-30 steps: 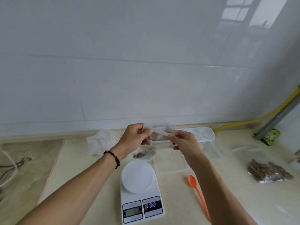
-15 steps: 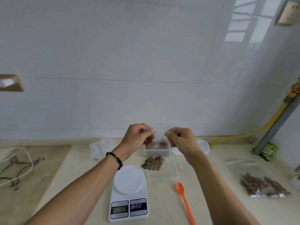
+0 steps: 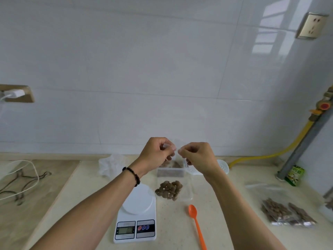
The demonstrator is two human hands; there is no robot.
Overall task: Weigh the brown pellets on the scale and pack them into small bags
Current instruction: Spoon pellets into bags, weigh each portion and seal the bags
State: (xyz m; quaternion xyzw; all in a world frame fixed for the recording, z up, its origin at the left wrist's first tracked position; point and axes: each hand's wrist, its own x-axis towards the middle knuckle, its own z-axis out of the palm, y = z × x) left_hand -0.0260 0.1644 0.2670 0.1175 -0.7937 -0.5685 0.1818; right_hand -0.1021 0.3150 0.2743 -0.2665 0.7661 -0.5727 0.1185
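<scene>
Small bag (image 3: 177, 150) pinched between both hands' curled fingers (image 3: 172, 147).

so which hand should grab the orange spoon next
Right, probably. The orange spoon lies on the counter beside the right forearm, while the scale sits under the left. Both hands pinch a small clear bag.

I note my left hand (image 3: 156, 153) and right hand (image 3: 195, 156) drew closer together, lifting the small bag (image 3: 177, 147) above the desk.
</scene>
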